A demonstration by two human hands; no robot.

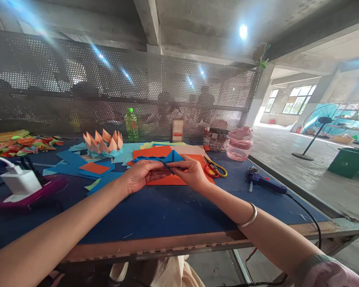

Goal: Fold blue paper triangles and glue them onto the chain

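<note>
Folded blue paper point(160, 158) between my left grip point(143, 175) and right grip point(189, 172): matt, smooth. Orange paper sheet point(170, 181) under it, also matt. Desk point(167, 211) top matt, scuffed; wooden edge strip point(155, 244) lower centre, worn. Right of centre: scissors point(214, 167) with glossy plastic loops, glue gun point(266, 184) in dull plastic. Bangle point(247, 215) on my right wrist: polished metal. Upper frame: perforated metal screen point(167, 79), clear plastic bottle point(131, 124).
</note>
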